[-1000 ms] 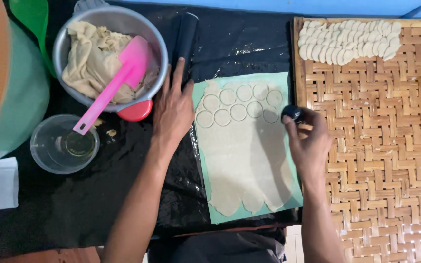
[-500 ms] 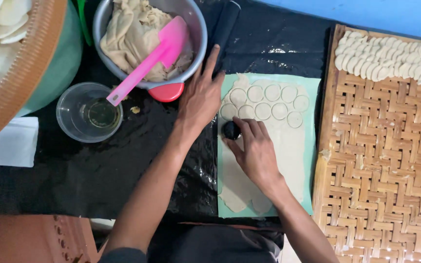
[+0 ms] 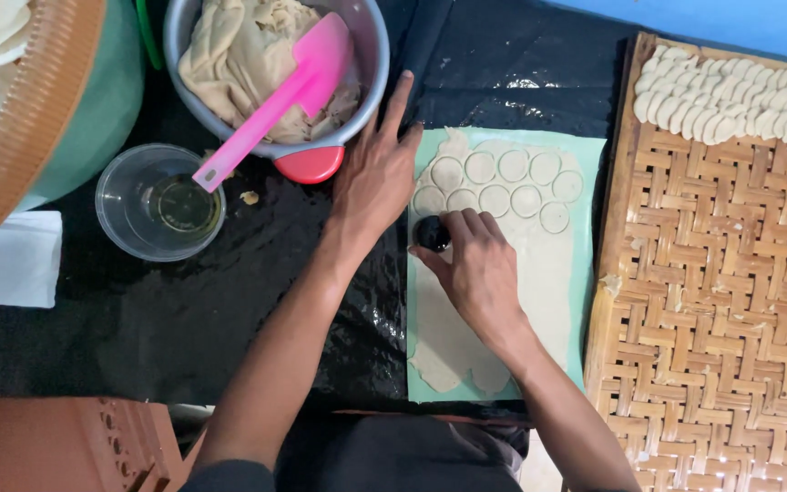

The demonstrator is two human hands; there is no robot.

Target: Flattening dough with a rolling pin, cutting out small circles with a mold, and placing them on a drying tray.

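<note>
Dough lies rolled flat on a green mat, pinned at its edge by the flat, spread left hand while the right hand, fingers closed around a small dark cutter, presses rounds.

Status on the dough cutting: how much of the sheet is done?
Done: two rows of circles cut across the top of the dough sheet, and cut rounds are piled on the woven tray. In hand: the right hand presses a dark round cutter at the sheet's left edge, starting a third row; the left hand rests flat by the sheet. Left: the lower sheet is uncut.
</note>
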